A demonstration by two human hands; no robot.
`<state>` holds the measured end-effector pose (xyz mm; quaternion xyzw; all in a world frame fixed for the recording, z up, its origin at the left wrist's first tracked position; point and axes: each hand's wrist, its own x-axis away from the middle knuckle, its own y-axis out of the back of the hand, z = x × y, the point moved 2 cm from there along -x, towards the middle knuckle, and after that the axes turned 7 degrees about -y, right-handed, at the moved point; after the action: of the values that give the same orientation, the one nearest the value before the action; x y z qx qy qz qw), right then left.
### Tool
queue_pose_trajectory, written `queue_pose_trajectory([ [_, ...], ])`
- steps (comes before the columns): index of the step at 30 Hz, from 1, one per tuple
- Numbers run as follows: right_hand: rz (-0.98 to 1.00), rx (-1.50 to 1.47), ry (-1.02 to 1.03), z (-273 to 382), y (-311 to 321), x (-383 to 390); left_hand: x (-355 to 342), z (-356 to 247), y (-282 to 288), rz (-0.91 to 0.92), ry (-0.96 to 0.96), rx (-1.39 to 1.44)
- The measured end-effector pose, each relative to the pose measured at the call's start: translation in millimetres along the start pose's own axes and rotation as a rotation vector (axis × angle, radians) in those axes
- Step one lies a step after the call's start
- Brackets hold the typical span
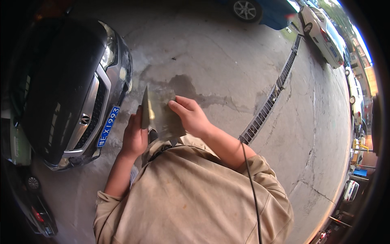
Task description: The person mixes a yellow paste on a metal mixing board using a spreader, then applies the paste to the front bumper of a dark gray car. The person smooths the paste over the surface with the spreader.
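In front of my waist, my right hand (193,118) pinches the right edge of a thin, smeared grey-green plate (166,116), thumb on its face. My left hand (134,134) is closed round a narrow, pointed dark-grey plate (145,109) that stands nearly edge-on against the left side of the other. A pale yellow dab of paste (151,110) shows where the two plates meet. Whether the plates are joined, I cannot tell. Most of my left fingers are hidden behind the dark plate.
A dark car (65,89) stands close on my left, with pale patches on its front bumper (122,73). A drain grate (268,103) crosses the concrete floor on the right. A blue car (272,14) and a white car (323,36) stand farther off. A cable (252,187) hangs over my right side.
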<state>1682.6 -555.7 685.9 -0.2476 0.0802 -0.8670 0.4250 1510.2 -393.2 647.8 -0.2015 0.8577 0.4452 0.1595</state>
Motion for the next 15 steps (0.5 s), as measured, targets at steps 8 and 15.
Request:
queue_pose_trajectory([
  [8,0.184,-0.453,-0.130,-2,-2,6,32,32,-42,0.096,-0.053,-0.209],
  [15,-0.109,0.092,0.691,46,19,15,21,0,-36,0.161,0.623,1.032],
])
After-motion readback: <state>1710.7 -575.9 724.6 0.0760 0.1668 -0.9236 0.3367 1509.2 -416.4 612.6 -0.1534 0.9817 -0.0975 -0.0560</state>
